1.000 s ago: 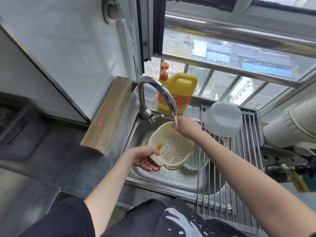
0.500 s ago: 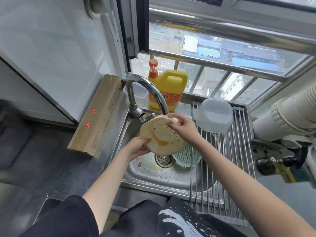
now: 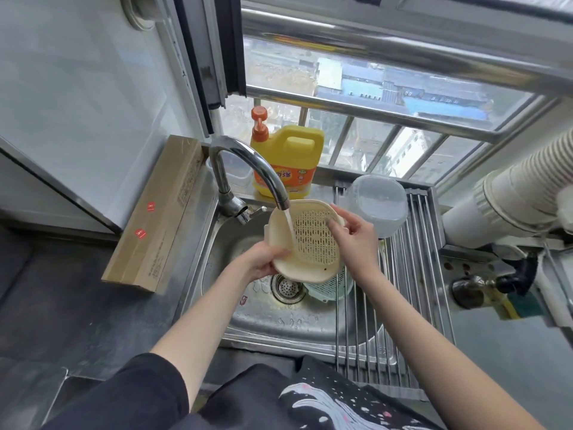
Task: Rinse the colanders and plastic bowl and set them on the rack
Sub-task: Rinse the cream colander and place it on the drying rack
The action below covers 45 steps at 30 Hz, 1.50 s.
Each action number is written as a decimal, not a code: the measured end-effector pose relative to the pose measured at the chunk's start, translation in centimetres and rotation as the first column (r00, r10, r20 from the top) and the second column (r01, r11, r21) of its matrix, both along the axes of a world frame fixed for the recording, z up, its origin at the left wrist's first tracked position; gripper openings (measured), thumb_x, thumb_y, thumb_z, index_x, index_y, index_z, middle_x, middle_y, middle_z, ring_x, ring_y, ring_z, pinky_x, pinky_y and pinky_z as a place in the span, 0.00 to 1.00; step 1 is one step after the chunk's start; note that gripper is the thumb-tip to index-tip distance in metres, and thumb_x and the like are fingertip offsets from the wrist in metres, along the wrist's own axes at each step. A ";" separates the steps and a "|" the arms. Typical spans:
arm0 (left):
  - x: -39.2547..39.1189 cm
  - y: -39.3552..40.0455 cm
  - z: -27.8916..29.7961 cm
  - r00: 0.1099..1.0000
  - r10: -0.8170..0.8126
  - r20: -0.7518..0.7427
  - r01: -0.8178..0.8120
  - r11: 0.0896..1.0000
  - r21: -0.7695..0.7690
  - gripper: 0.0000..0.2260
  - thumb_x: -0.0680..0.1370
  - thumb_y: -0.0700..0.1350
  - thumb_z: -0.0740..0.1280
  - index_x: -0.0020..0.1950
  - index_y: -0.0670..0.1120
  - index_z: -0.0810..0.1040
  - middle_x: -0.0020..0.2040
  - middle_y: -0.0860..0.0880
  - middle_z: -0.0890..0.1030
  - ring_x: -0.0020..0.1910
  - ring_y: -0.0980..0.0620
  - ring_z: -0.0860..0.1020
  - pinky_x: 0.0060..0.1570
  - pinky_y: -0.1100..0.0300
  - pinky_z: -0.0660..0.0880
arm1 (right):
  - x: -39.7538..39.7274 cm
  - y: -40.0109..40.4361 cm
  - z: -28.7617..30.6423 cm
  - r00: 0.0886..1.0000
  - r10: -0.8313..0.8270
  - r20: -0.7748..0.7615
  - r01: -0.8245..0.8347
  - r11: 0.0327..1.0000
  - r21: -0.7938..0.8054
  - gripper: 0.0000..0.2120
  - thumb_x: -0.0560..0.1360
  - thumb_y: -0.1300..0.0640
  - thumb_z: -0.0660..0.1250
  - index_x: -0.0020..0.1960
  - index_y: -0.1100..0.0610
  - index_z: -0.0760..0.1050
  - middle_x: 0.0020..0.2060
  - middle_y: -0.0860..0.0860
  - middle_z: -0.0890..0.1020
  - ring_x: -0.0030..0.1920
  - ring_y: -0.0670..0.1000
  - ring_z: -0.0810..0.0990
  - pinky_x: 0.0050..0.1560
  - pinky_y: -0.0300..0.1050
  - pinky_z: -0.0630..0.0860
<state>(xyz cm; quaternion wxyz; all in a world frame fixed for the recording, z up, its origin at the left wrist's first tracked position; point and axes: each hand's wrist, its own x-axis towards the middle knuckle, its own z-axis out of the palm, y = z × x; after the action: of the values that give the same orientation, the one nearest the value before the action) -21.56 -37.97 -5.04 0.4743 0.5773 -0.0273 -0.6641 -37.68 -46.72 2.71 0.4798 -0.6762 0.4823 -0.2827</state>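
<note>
Head view, mid-frame: the cream colander (image 3: pixel 310 240) is held tilted under the tap (image 3: pixel 248 169), water running down its inside. A wet rim could slip from the left hand (image 3: pixel 265 259), which is curled round the lower left edge, dropping it onto the green colander (image 3: pixel 331 287) lying just below in the sink (image 3: pixel 279 324). Splash over the front edge is also likely. The right hand (image 3: pixel 353 231) is pinching the upper right rim. The bowl (image 3: pixel 378 203) is already upturned on the rack (image 3: pixel 412 274), right of centre.
</note>
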 end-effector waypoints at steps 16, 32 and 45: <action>-0.7 1.7 2.7 0.819 -0.496 -0.289 0.526 0.850 0.033 0.14 0.77 0.43 0.66 0.60 0.37 0.74 0.53 0.37 0.82 0.48 0.44 0.84 0.47 0.58 0.81 | -0.4 -6.0 3.0 0.852 0.316 -0.417 -0.096 0.878 0.468 0.13 0.77 0.54 0.67 0.56 0.61 0.77 0.40 0.57 0.80 0.32 0.51 0.77 0.27 0.40 0.74; 4.0 5.0 3.7 0.899 -0.209 0.384 0.215 0.976 0.028 0.23 0.69 0.39 0.75 0.62 0.43 0.73 0.57 0.45 0.81 0.53 0.48 0.82 0.50 0.45 0.81 | 0.4 -0.4 -5.3 0.894 0.254 -0.370 -0.274 0.962 -0.001 0.13 0.78 0.60 0.61 0.61 0.54 0.75 0.53 0.53 0.74 0.54 0.51 0.74 0.56 0.45 0.72; 1.9 4.2 2.6 0.883 0.011 0.470 0.058 0.990 -0.131 0.33 0.65 0.22 0.68 0.66 0.41 0.63 0.61 0.43 0.74 0.61 0.48 0.74 0.42 0.58 0.79 | 1.0 4.5 -6.8 0.330 0.440 -0.835 -0.753 0.656 0.048 0.35 0.75 0.67 0.57 0.78 0.57 0.48 0.78 0.54 0.51 0.78 0.52 0.46 0.76 0.57 0.42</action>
<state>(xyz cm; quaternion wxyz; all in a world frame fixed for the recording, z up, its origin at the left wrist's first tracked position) -19.70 -33.76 -2.46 0.4852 0.6853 -0.1950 -0.5068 -36.70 -42.26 -4.07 0.1549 -0.9288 0.2919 0.1677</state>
